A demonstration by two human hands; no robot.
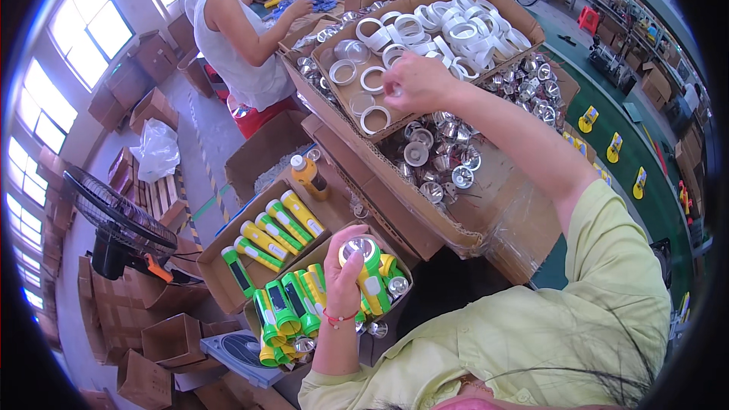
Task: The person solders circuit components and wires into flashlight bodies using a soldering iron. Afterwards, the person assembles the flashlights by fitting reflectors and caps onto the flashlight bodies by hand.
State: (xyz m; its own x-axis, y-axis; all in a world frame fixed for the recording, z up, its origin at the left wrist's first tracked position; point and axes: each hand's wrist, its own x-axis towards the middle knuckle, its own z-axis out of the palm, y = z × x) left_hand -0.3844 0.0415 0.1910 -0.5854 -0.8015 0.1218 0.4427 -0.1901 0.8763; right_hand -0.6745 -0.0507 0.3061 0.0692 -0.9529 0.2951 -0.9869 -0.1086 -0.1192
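Note:
My left hand [339,281] is wrapped round a green and yellow flashlight [372,288]. Its head points up, and a shiny reflector shows in the open end. Farther off, my right hand [419,85] reaches into a shallow cardboard box [351,123], fingers pinched together; what is between them, if anything, is too small to make out. White plastic rings [465,32] are heaped in that box, with a few lying loose near the hand. Clear round lenses [352,51] sit beside them. Under and around the box lie many silver reflectors [463,176] with thin wires.
Below my left hand, a carton holds several flashlight bodies [281,307]; another carton has finished-looking flashlights [285,224] and a yellow-capped bottle [307,175]. A black fan [121,216] stands at left. Across the table, a person in white [239,38] handles yellow parts.

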